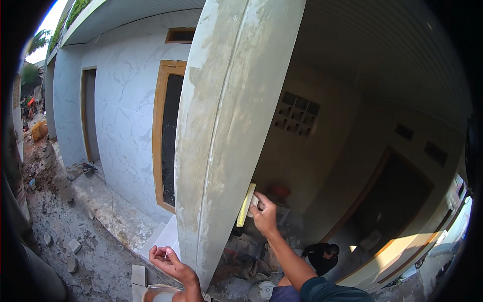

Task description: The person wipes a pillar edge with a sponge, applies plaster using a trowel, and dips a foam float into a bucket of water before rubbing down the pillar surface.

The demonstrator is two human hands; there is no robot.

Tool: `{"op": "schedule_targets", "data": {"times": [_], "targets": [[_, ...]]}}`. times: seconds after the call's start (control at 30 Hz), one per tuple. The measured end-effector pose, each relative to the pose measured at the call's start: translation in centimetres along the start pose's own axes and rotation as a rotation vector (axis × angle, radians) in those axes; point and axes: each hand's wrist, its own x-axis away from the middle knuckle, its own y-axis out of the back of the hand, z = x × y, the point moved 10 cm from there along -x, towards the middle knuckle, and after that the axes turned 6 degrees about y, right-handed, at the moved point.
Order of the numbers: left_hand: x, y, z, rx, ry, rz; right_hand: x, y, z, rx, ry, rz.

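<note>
A tall plastered pillar (221, 126) stands in front of me, its grey-beige face patchy and marked by a long vertical groove. My right hand (265, 215) grips a hand float (246, 205) with a yellow pad and a pale back, held upright at the pillar's right edge. Whether the pad touches the side face cannot be seen. My left hand (173, 264) is raised to the left of the pillar's lower part, palm up and fingers curled in. Nothing shows between those fingers. Below it is a round bucket (160, 292) with pale contents, partly behind my wrist.
A person (322, 257) in dark clothes is low down on the right, near my forearm. A lidded pail (262, 291) and clutter lie at the pillar's foot. On the left, rubble (74, 245) lies beside a concrete ledge (113, 211) along the marble-patterned wall (126, 105).
</note>
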Motion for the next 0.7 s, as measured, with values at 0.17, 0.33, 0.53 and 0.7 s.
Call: {"op": "schedule_targets", "data": {"times": [0.17, 0.33, 0.53, 0.7], "targets": [[0.8, 0.2, -0.2, -0.052, 0.002, 0.002, -5.4, 2.4, 6.9, -0.089, 0.208, -0.112], [0.6, -0.5, 1.1, -0.045, 0.028, 0.037, -22.6, 4.7, 32.5, -0.043, 0.62, -0.217], [-0.2, -0.1, 1.3, 0.009, 0.034, 0.017, -27.6, 3.2, 35.0, 0.156, 0.692, -0.197], [0.8, -1.9, -0.3, 0.048, 0.03, 0.068, -9.9, 0.3, 12.5, -0.093, 0.432, -0.097]]}}
